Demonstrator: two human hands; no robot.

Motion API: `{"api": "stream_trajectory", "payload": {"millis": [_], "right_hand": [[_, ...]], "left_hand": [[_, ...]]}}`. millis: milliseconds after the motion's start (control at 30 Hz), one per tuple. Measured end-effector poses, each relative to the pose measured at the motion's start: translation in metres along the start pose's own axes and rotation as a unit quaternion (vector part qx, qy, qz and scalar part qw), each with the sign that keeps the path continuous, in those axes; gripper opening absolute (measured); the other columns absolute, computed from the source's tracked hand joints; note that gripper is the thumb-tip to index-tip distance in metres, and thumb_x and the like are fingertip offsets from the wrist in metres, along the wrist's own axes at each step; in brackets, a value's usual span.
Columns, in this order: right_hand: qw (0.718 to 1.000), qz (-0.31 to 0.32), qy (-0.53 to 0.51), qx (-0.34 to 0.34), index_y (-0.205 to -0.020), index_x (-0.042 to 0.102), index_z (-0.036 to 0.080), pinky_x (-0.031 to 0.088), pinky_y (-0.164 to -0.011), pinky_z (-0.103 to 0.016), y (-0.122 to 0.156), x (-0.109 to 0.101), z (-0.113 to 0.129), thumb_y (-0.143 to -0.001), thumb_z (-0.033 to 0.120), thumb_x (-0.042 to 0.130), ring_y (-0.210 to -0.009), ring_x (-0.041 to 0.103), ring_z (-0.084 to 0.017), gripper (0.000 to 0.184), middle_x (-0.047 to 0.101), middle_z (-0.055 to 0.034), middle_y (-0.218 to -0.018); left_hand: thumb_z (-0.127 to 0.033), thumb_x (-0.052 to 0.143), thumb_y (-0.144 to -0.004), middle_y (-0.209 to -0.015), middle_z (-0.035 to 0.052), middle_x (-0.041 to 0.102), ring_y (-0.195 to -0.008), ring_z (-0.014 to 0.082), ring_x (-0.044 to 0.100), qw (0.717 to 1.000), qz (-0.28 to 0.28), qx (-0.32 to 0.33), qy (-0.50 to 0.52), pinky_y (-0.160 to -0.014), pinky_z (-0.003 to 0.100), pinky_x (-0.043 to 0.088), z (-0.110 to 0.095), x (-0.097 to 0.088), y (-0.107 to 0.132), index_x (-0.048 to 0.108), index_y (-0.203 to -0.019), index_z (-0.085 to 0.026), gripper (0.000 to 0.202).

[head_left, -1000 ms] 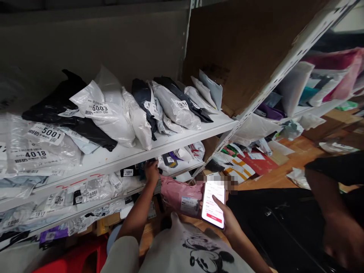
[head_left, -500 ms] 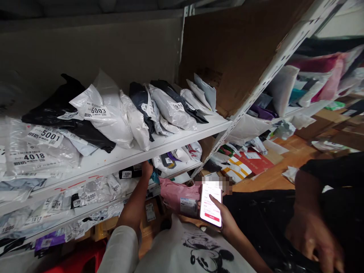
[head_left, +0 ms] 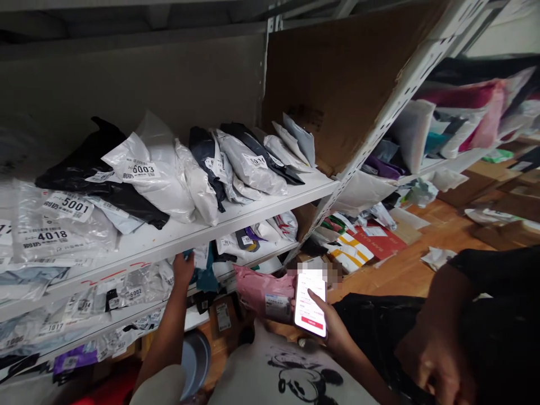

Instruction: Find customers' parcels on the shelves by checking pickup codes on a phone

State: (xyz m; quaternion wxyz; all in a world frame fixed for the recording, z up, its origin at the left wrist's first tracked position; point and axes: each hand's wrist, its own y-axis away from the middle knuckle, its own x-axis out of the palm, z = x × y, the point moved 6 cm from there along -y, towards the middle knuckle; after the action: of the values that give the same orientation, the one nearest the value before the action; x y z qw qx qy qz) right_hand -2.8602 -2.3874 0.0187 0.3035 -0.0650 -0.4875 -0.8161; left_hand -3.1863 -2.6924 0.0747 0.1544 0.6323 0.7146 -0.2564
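My left hand (head_left: pixel 184 271) reaches under the edge of the upper shelf, its fingers closed on a teal plastic mailer bag (head_left: pixel 206 277) with a white label. The shelf edge and the bag partly hide those fingers. In my right hand (head_left: pixel 331 323) is a smartphone (head_left: pixel 310 312) with a lit white screen and a red bar near its bottom. The thumb lies over the screen. A pink plastic parcel (head_left: pixel 257 289) with a white label sticks out to the left behind the phone, apparently held in the same hand.
Numbered bags (head_left: pixel 248 163) crowd the upper shelf (head_left: pixel 236 216), with more parcels (head_left: pixel 139 288) below. A slotted metal upright (head_left: pixel 358 152) stands to the right. Floor parcels (head_left: pixel 375 242) lie beyond it. A person in black (head_left: pixel 498 315) is close by at right. A grey-blue basin (head_left: pixel 196 360) sits low.
My left hand has moved left along the lower shelf, and the teal mailer bag has shifted left with it. The basin has come into view. My right hand still has the phone and pink parcel.
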Motion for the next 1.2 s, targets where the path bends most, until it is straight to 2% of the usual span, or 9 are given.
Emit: {"api": "stream_trajectory", "payload": {"millis": [100,167,233,333,433,600,767,1033,1200], "right_hand": [[1.0,0.014,-0.015,0.02,-0.109,0.063,0.006,0.061,-0.059,-0.034,-0.001,0.001,0.001,-0.083,0.032,0.068,-0.062,0.073,-0.025,0.038,0.076,-0.0156,-0.075],[0.999,0.036,-0.029,0.029,-0.111,0.063,0.007,0.061,-0.063,-0.036,-0.001,0.006,0.004,-0.083,0.034,0.069,-0.064,0.074,-0.026,0.039,0.077,-0.0153,-0.078],[0.997,0.059,-0.045,0.034,-0.105,0.064,0.007,0.061,-0.062,-0.035,-0.003,0.013,0.007,-0.086,0.034,0.065,-0.062,0.073,-0.025,0.033,0.076,-0.0147,-0.075],[0.987,0.135,-0.069,0.047,-0.093,0.064,0.009,0.059,-0.056,-0.032,-0.007,0.035,0.009,-0.093,0.034,0.054,-0.058,0.071,-0.023,0.027,0.075,-0.014,-0.07],[0.971,0.218,-0.083,0.053,-0.095,0.064,0.009,0.059,-0.057,-0.033,-0.009,0.065,0.011,-0.096,0.036,0.048,-0.058,0.071,-0.023,0.031,0.074,-0.014,-0.071],[0.968,0.235,-0.087,0.033,-0.104,0.062,0.012,0.059,-0.065,-0.033,-0.013,0.098,0.016,-0.094,0.035,0.053,-0.062,0.072,-0.021,0.027,0.076,-0.0087,-0.079],[0.975,0.211,-0.069,0.029,-0.103,0.062,0.009,0.06,-0.065,-0.033,-0.006,0.099,0.021,-0.093,0.033,0.055,-0.063,0.073,-0.021,0.027,0.076,-0.0111,-0.078],[0.992,0.119,-0.03,-0.001,-0.113,0.058,0.009,0.059,-0.055,-0.032,0.021,0.055,0.033,-0.093,0.037,0.054,-0.063,0.073,-0.024,0.035,0.076,-0.0144,-0.076],[0.973,0.216,-0.035,0.071,-0.11,0.062,0.008,0.059,-0.061,-0.038,0.053,0.055,0.025,-0.092,0.062,0.042,-0.067,0.073,-0.027,0.06,0.075,-0.0222,-0.09]], "left_hand": [[-0.04,0.061,-0.072,-0.113,0.0139,0.067,-0.111,0.0318,0.061,0.999,-0.016,-0.021,0.045,-0.102,0.047,0.043,0.024,-0.054,0.03,0.057,-0.111,-0.017,0.045],[-0.05,0.067,-0.066,-0.102,0.0084,0.07,-0.096,0.0286,0.067,0.993,0.026,-0.058,0.103,-0.092,0.044,0.051,0.044,-0.073,0.056,0.059,-0.106,-0.019,0.051],[-0.053,0.076,-0.054,-0.082,0.0041,0.071,-0.078,0.027,0.069,0.959,0.073,-0.173,0.213,-0.078,0.041,0.055,0.068,-0.074,0.086,0.061,-0.092,-0.02,0.053],[-0.059,0.078,-0.047,-0.068,0.0033,0.068,-0.064,0.0264,0.067,0.936,0.089,-0.225,0.255,-0.064,0.038,0.055,0.077,-0.052,0.117,0.061,-0.078,-0.021,0.052],[-0.059,0.078,-0.052,-0.077,0.0063,0.072,-0.075,0.027,0.068,0.936,0.112,-0.207,0.261,-0.071,0.038,0.055,0.056,-0.011,0.121,0.067,-0.083,-0.02,0.051],[-0.055,0.081,-0.054,-0.096,0.012,0.073,-0.094,0.0297,0.068,0.929,0.171,-0.151,0.291,-0.088,0.04,0.052,0.001,0.039,0.107,0.071,-0.094,-0.015,0.058],[-0.054,0.076,-0.065,-0.108,0.0102,0.072,-0.106,0.0269,0.064,0.941,0.121,-0.111,0.295,-0.097,0.037,0.048,-0.034,0.035,0.112,0.069,-0.102,-0.019,0.051],[-0.053,0.068,-0.076,-0.108,0.0091,0.071,-0.096,0.0235,0.067,0.937,0.096,-0.118,0.313,-0.083,0.035,0.053,-0.068,0.035,0.149,0.063,-0.113,-0.018,0.051],[-0.053,0.07,-0.073,-0.103,0.0074,0.071,-0.088,0.0213,0.067,0.927,0.066,-0.146,0.34,-0.076,0.032,0.054,-0.082,0.037,0.165,0.064,-0.109,-0.02,0.049]]}}
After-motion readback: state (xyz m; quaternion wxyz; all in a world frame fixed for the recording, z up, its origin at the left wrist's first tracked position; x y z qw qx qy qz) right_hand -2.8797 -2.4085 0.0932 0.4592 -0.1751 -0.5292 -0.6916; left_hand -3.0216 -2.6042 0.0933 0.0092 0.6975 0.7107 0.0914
